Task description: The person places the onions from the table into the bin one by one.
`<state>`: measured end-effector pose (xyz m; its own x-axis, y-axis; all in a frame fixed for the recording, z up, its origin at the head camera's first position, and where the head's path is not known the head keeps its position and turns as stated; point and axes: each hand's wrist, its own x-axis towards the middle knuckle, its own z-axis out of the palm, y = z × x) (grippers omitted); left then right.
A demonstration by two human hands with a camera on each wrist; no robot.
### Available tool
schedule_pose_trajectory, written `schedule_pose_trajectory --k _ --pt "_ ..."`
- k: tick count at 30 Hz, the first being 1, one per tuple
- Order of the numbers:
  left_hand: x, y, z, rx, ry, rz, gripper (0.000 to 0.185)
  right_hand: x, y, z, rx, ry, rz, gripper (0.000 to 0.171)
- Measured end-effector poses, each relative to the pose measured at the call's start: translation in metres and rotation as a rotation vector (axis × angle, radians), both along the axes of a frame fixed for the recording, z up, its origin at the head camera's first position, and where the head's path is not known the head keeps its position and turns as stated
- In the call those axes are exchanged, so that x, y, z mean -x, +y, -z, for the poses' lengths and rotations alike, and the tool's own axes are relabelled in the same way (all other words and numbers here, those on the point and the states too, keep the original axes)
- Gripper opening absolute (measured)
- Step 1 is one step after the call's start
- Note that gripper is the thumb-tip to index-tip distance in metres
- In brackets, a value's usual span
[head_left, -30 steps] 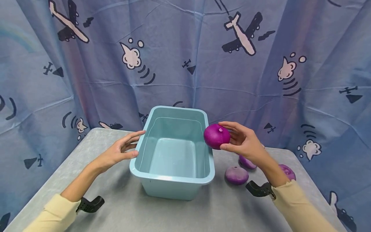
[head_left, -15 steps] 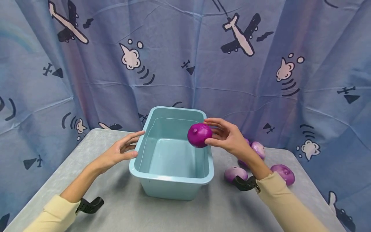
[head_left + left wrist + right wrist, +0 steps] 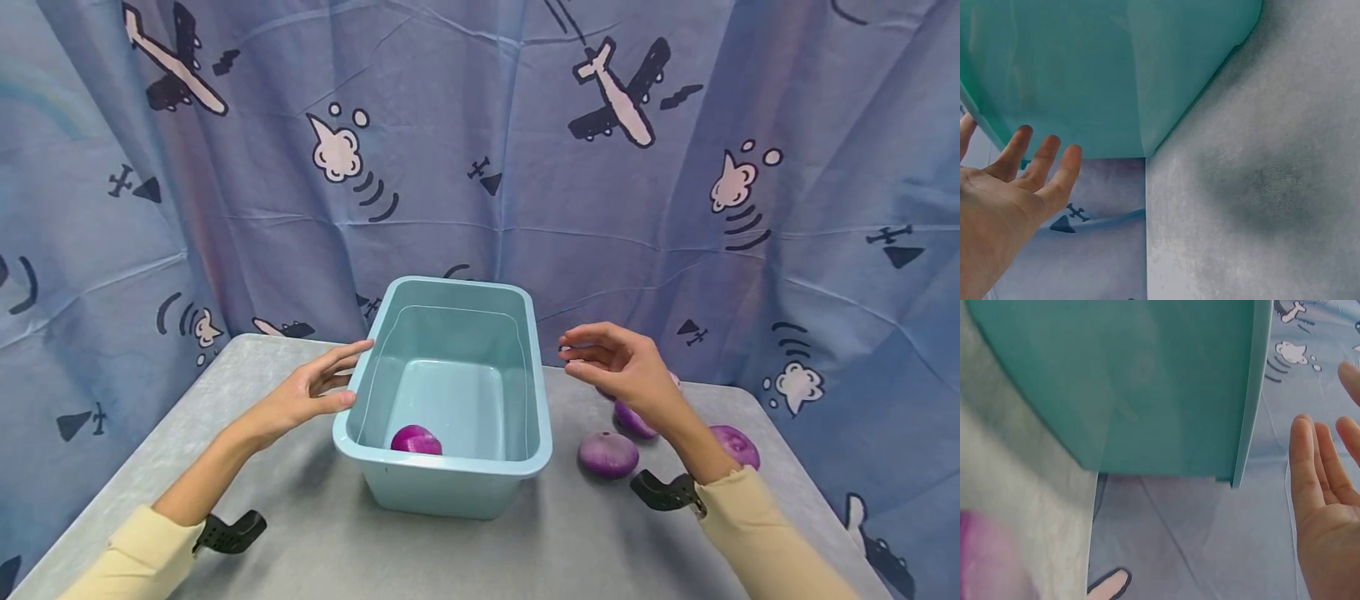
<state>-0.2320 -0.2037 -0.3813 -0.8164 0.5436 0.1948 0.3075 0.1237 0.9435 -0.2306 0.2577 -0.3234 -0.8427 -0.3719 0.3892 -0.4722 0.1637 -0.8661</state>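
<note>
Even, soft, bright light fills the scene, with no glare. Faint shadows lie on the grey surface [image 3: 465, 550] under the teal bin [image 3: 450, 483]. The head view bends outward at its edges. In the right wrist view, a purple blur beside the bin is out of focus.

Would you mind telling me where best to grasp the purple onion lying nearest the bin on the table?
Probably from above, fingers spread around the widest part of the onion: it sits round and low on the table, with open space around it.
</note>
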Motion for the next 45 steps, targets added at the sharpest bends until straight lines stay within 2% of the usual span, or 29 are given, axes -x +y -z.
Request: schedule_pose_trajectory --k 8,16,30,35,45 --pt "-0.002 -0.002 0.0 0.005 -0.007 -0.008 0.068 -0.01 0.027 0.012 -0.051 -0.018 0.081 0.035" --pt "-0.002 -0.003 0.0 0.004 0.001 -0.002 0.067 -0.022 0.052 0.022 -0.101 -0.08 0.15 0.037" --pt "-0.003 -0.001 0.0 0.013 -0.001 0.005 0.067 -0.032 0.087 0.052 -0.121 -0.06 0.105 0.034" --pt "-0.002 0.0 -0.001 0.014 0.003 0.009 0.067 -0.037 0.094 0.065 -0.15 -0.098 0.14 0.04" --pt "-0.001 0.0 0.0 -0.009 0.004 0.022 0.066 -0.048 0.097 0.088 -0.145 -0.144 0.114 0.054"
